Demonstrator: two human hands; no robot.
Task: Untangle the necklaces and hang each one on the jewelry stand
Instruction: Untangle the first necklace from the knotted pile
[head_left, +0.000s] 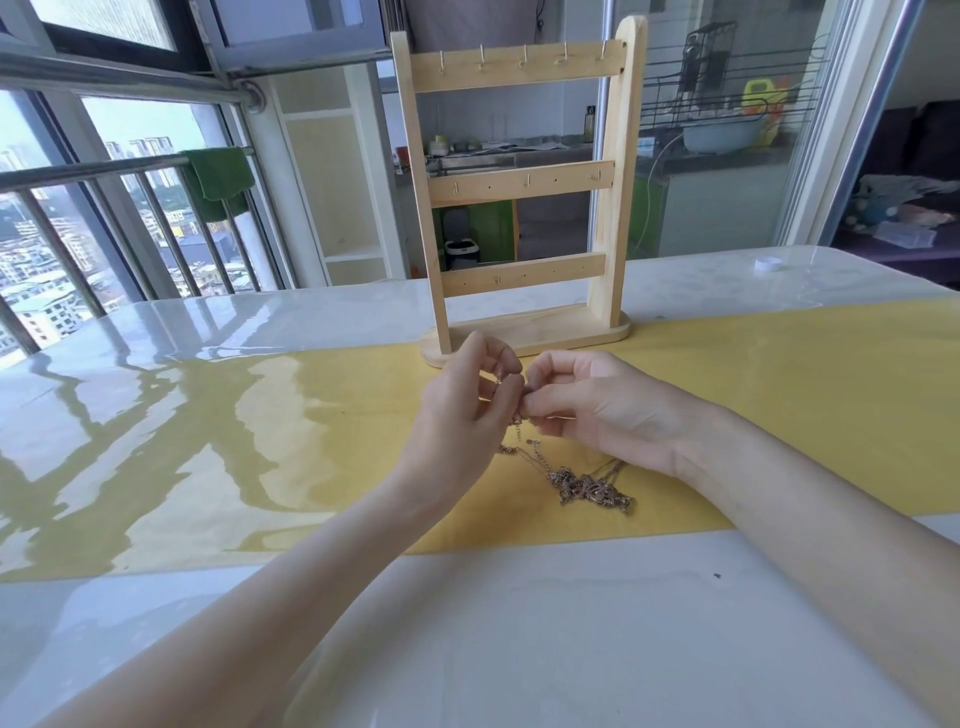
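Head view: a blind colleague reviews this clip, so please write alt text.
Two hands, left and right, pinch a thin chain lifted from a tangle of necklaces on a yellow table runner. Behind stands a wooden jewelry stand, its hooks bare.

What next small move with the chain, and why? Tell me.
Probably lift the pinched chain gently upward and apart: both the left hand and right hand hold it, the tangle lies on the table, and the stand is bare.

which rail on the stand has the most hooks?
The top rail of the jewelry stand: five hooks in a row. The middle rail shows about three, with bare holes between; the bottom rail shows mostly holes.
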